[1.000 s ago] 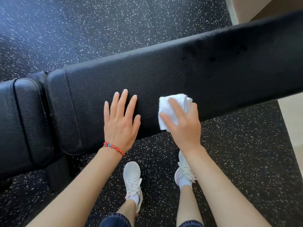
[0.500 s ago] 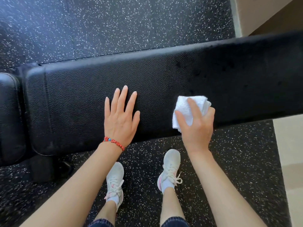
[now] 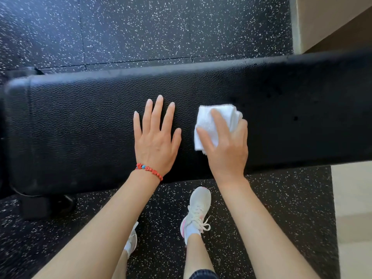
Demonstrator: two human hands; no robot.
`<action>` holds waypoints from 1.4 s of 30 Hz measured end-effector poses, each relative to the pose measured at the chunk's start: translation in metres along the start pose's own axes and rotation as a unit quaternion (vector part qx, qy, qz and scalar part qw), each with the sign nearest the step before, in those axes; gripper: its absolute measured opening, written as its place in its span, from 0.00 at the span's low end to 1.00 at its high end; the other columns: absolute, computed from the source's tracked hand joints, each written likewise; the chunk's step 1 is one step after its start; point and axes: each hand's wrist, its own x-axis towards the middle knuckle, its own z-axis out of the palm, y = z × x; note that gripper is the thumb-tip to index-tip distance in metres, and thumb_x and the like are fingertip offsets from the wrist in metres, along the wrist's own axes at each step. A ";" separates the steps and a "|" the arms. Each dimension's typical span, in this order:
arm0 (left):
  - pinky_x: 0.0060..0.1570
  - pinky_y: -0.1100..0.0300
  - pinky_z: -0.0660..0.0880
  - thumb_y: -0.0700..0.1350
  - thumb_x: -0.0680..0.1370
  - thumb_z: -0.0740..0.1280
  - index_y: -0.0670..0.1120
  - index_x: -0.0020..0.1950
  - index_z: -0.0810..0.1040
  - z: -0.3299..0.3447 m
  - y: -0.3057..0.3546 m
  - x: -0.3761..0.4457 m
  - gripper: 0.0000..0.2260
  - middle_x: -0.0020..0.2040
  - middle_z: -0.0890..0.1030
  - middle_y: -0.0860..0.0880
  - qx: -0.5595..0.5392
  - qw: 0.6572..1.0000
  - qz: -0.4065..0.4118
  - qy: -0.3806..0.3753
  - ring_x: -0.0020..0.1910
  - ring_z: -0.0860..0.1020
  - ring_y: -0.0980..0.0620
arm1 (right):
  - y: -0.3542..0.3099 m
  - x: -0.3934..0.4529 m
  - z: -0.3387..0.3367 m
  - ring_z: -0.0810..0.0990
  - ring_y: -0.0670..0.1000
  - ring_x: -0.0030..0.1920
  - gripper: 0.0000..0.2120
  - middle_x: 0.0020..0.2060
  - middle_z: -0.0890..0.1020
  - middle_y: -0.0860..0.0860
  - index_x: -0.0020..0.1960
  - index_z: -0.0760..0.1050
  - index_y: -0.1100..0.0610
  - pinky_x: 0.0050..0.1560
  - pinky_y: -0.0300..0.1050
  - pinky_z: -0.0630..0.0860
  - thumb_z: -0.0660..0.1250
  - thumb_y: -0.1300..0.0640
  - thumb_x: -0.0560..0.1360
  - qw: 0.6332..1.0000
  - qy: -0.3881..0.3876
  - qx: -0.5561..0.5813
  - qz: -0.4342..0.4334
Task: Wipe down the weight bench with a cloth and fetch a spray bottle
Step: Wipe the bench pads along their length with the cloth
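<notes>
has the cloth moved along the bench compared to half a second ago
Yes. The white cloth under the right hand has slid left, closer to the flat left hand, which rests on the bench pad.

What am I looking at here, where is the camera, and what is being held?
No machine here: a person wears a camera on the head, looking down at their own arms. The long black padded surface is a weight bench standing on speckled rubber floor. The left hand, with a red bracelet at the wrist, rests flat on the pad, fingers straight. The right hand holds a folded white cloth against the pad; its grip curls over the cloth. White shoes show below. No spray bottle is visible.
</notes>
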 end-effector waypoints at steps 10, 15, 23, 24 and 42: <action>0.69 0.39 0.54 0.49 0.78 0.56 0.42 0.71 0.67 0.005 0.000 0.000 0.23 0.72 0.65 0.39 0.025 1.000 0.002 0.012 0.71 0.61 0.38 | -0.009 0.074 0.012 0.74 0.64 0.47 0.19 0.48 0.74 0.66 0.58 0.77 0.57 0.41 0.53 0.76 0.70 0.50 0.71 0.999 -0.033 0.016 -0.036; 0.69 0.39 0.53 0.49 0.78 0.56 0.41 0.70 0.67 0.000 0.017 0.001 0.23 0.72 0.65 0.38 0.007 0.999 -0.028 0.019 0.71 0.62 0.37 | 0.023 0.017 -0.009 0.77 0.63 0.44 0.17 0.46 0.76 0.66 0.56 0.78 0.59 0.41 0.49 0.77 0.71 0.51 0.71 0.999 -0.012 0.014 -0.046; 0.69 0.39 0.53 0.49 0.78 0.56 0.42 0.71 0.67 0.009 0.049 0.018 0.22 0.72 0.65 0.39 0.007 1.000 0.008 0.003 0.72 0.61 0.39 | 0.065 -0.010 -0.040 0.73 0.57 0.33 0.16 0.36 0.74 0.61 0.53 0.80 0.59 0.30 0.45 0.75 0.71 0.50 0.70 0.994 -0.036 -0.033 -0.100; 0.69 0.39 0.53 0.49 0.78 0.55 0.42 0.71 0.67 0.010 0.049 0.018 0.23 0.72 0.65 0.39 0.008 1.000 0.004 -0.002 0.72 0.61 0.38 | 0.061 0.005 -0.039 0.74 0.59 0.34 0.16 0.36 0.74 0.62 0.53 0.80 0.59 0.30 0.46 0.75 0.73 0.51 0.69 0.996 -0.038 -0.020 -0.081; 0.69 0.39 0.54 0.48 0.77 0.57 0.42 0.70 0.68 0.010 0.068 0.026 0.22 0.71 0.66 0.39 -0.003 1.000 0.031 0.003 0.71 0.62 0.38 | 0.098 -0.041 -0.056 0.70 0.55 0.40 0.19 0.44 0.67 0.56 0.60 0.73 0.54 0.36 0.44 0.75 0.65 0.46 0.73 1.000 0.000 -0.008 0.018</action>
